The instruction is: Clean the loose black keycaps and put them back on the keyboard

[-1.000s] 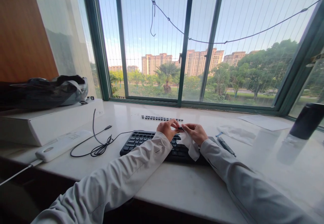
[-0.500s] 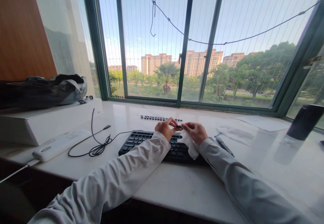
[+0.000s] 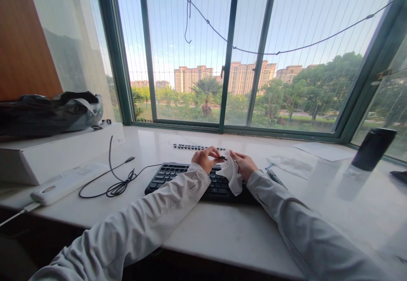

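A black keyboard lies on the white stone sill in front of me. Above its right half, my left hand pinches a small black keycap at the fingertips. My right hand holds a white wipe that hangs down over the keys, its fingers next to the keycap. A row of loose black keycaps lies on the sill just behind the keyboard.
A coiled black cable and a white power strip lie to the left, beside a white box with a dark bag on top. To the right are a pen-like tool, papers and a dark-capped bottle. Window glass rises behind.
The view has shifted slightly to the right. The wipe in my right hand has moved up closer to the keycap; both hands stay together over the keyboard.
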